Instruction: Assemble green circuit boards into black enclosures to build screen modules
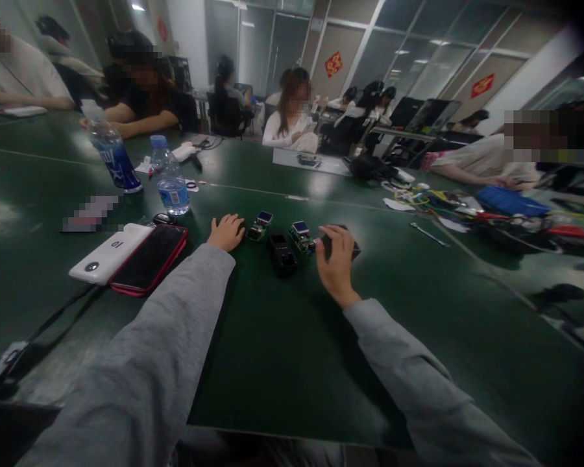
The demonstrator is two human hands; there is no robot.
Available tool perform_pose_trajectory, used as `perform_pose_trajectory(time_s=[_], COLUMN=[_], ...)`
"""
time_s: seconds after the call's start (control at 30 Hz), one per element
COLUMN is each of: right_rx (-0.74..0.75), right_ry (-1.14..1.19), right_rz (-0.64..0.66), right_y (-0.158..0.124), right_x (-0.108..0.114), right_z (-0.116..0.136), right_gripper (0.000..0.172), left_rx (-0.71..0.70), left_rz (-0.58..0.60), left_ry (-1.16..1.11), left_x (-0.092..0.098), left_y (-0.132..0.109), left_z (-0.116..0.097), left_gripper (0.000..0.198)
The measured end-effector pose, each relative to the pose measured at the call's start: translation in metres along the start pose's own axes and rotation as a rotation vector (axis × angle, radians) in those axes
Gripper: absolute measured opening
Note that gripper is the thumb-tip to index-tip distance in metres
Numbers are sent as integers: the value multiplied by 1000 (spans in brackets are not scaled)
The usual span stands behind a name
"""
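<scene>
Green worktop carries a left board, case and right board; left hand lies spread, right hand half-curls at a box, its grip unclear.

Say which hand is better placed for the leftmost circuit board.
Likely the left hand, just beside that circuit board; the right hand is beyond the other board, at a dark boxy object.

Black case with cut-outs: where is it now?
In the head view, the black case lies mid-picture on the green table, between left hand and right hand, just nearer the wearer than the two circuit boards.
</scene>
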State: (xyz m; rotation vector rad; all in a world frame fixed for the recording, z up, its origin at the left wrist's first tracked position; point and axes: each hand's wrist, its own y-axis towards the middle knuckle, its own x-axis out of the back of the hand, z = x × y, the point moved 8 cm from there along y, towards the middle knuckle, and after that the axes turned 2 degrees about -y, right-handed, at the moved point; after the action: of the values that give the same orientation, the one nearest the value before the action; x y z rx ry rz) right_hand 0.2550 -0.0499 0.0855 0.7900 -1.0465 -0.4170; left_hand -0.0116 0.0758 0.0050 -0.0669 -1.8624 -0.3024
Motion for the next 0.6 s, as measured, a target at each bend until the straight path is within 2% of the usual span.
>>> perform_pose_trajectory(time_s=[0.13,0.23,0.37,0.6], right_rx=[36,42,22,-38], right_ry=[121,95,80,146], right_rz=[121,265,402,401], right_y=[-6,-18,-30,-29], right_x=[-24,-43,-57,-54], right_z=[49,68,65,54], right_gripper=[38,49,48,48], left_rx=[-10,-11,-7,-21], left_rz=[2,3,5,-4], left_ry=[5,4,2,11], left_x=[-1,0,-1,-3], left_y=[0,0,1,2], left_z=[0,0,1,2], left_gripper=[48,48,48,48])
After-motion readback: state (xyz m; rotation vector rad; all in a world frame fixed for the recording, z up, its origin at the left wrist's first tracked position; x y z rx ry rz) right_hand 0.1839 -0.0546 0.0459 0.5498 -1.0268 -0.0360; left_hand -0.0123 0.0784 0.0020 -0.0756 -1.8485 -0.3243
